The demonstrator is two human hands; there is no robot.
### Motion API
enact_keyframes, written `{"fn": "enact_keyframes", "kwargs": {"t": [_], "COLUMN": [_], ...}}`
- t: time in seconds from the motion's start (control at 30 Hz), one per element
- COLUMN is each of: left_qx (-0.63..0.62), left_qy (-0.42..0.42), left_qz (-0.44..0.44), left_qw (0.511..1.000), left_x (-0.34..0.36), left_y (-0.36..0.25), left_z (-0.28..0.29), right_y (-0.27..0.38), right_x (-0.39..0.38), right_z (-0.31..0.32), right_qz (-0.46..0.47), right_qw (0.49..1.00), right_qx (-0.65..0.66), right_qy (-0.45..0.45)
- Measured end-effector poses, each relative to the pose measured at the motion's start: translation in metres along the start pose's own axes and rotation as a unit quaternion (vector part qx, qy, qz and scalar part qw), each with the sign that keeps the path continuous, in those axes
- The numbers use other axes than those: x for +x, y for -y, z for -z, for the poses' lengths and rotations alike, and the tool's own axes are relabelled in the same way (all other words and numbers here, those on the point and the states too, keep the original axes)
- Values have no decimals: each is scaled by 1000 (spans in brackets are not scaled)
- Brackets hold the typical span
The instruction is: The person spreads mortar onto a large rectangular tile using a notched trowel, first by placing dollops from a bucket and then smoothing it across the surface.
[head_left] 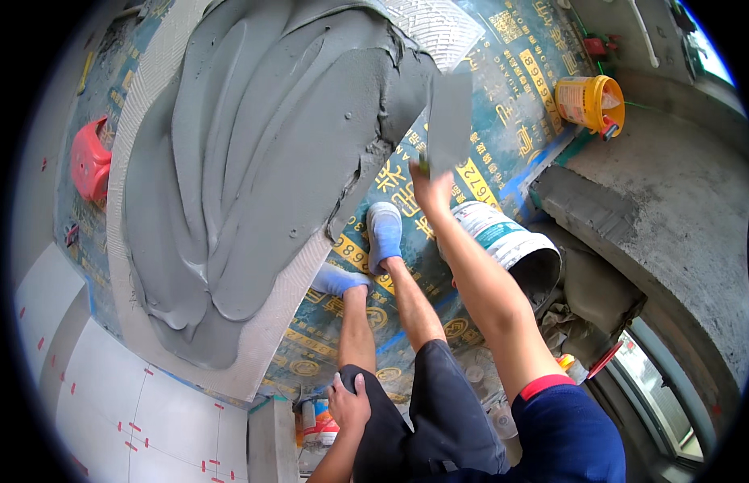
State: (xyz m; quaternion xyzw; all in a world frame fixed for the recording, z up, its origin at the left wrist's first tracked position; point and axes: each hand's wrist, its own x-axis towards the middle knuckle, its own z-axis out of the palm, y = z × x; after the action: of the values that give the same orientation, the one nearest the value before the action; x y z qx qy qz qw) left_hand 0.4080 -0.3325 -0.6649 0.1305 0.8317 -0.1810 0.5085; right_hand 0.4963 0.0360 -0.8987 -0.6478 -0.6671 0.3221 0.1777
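A large pale tile (271, 342) with a ribbed surface lies in front of me, mostly covered by a thick, smeared layer of grey mortar (286, 161). My right hand (432, 193) is closed around the handle of a flat trowel (450, 121), whose grey blade is at the right edge of the mortar. Whether the blade touches the mortar, I cannot tell. My left hand (350, 402) rests on my left knee with its fingers spread, holding nothing. Both my feet, in blue-grey coverings, stand beside the tile's near right edge.
Printed green sheeting (511, 121) covers the floor. A white bucket (503, 233) lies tipped at my right, below a concrete ledge (672, 169). Farther off is a yellow bucket (579, 103) with things inside. A red stool (90, 161) sits left; white tiles (165, 427) with red clips are lower left.
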Motion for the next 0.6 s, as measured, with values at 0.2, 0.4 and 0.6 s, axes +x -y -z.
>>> {"fn": "enact_keyframes", "kwargs": {"t": [0.2, 0.4, 0.6], "left_qx": [-2, 18, 24], "left_qy": [-1, -9, 4], "left_qz": [-38, -18, 13], "left_qw": [999, 1000, 1000], "left_x": [0, -2, 3], "left_y": [-19, -15, -14], "left_z": [-13, -7, 4], "right_y": [-24, 15, 8], "right_x": [72, -70, -154], "right_z": [-92, -67, 20], "right_qz": [-179, -170, -346], "right_qw": [921, 979, 930], "right_qx": [291, 101, 28], "right_qy": [-187, -37, 120]}}
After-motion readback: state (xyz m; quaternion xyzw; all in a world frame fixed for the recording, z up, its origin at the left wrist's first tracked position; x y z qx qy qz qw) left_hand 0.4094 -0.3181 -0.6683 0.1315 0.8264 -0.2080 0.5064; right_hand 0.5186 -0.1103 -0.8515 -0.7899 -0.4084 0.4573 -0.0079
